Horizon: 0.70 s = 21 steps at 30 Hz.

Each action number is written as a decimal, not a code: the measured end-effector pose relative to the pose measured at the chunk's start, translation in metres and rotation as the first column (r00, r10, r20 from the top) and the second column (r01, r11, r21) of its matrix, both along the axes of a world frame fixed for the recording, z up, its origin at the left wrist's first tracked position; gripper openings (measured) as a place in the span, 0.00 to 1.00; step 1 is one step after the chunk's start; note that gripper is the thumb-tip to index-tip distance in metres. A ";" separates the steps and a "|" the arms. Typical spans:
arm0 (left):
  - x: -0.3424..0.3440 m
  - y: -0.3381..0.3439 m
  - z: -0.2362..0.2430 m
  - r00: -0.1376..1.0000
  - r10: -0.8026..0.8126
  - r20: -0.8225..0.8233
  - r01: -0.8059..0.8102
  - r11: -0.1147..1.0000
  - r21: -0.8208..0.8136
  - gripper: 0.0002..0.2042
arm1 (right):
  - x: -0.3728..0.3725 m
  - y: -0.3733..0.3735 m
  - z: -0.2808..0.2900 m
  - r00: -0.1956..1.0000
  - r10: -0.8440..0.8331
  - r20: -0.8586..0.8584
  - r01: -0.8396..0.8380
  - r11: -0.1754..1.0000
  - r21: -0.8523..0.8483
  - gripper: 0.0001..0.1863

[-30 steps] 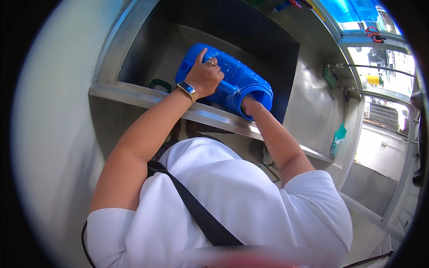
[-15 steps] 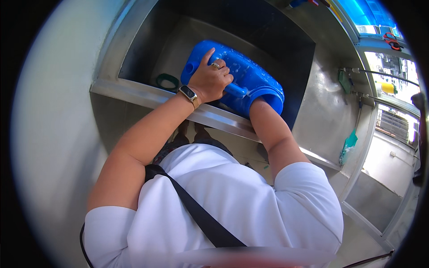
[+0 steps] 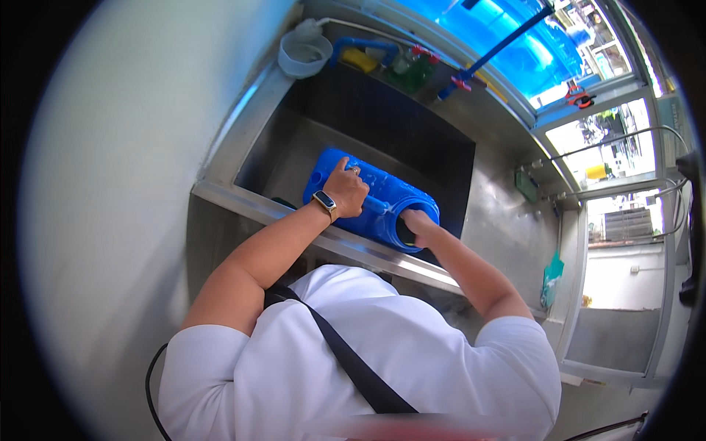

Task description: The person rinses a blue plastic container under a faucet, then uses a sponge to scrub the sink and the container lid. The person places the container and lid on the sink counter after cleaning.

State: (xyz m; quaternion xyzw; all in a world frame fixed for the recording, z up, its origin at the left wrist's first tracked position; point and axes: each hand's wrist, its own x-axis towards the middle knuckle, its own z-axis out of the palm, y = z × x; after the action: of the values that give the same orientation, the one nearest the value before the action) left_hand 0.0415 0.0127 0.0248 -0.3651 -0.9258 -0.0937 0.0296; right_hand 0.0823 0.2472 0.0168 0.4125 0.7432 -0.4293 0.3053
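A wet blue plastic jerrycan (image 3: 371,180) lies on its side in a steel sink (image 3: 279,140), its wide mouth facing right. My left hand (image 3: 346,189), wearing a ring and a wristwatch, grips the can's top handle. My right hand (image 3: 418,224) is at the mouth with bent fingers partly inside; a dark object with a yellowish edge shows there, too shaded to name. A green item (image 3: 282,201) is mostly hidden behind the sink's front edge.
At the back are a white tub (image 3: 304,51), blue pipework (image 3: 368,45) with red valves and a yellow item (image 3: 359,60). On the right are a steel drainboard (image 3: 507,220), a hanging teal item (image 3: 551,279) and windows.
The view has tilted up, revealing the back ledge and putting the can lower in frame. My right hand went deeper into the can, then came partly back out; my left stayed on the handle.
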 end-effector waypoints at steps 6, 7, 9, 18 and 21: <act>-0.027 -0.039 0.034 0.964 0.235 0.121 -0.234 0.972 -0.026 0.15 | -0.079 -0.041 0.168 0.467 0.877 -0.110 -0.722 0.451 0.525 0.33; -0.029 -0.049 0.034 0.963 0.255 0.088 -0.253 0.967 -0.025 0.16 | -0.097 -0.053 0.185 0.364 0.923 -0.123 -0.734 0.366 0.572 0.34; -0.039 -0.066 0.032 0.946 0.306 0.109 -0.298 0.951 -0.083 0.16 | -0.135 -0.084 0.205 0.178 0.953 -0.245 -0.684 0.299 0.666 0.36; -0.056 -0.093 0.003 0.895 0.427 0.130 -0.432 0.902 0.008 0.19 | -0.305 -0.254 0.148 -0.218 0.844 -0.490 -0.224 0.445 0.867 0.22; -0.053 -0.088 0.002 0.869 0.476 0.134 -0.488 0.870 0.074 0.19 | -0.326 -0.266 0.097 -0.268 0.908 -0.321 -0.133 0.295 0.946 0.25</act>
State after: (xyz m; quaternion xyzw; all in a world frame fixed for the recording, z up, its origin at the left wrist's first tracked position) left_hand -0.0114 -0.0757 0.0264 -0.1145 -0.9815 -0.1524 0.0198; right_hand -0.2436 -0.0190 0.1142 -0.3300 0.9152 -0.0890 -0.2137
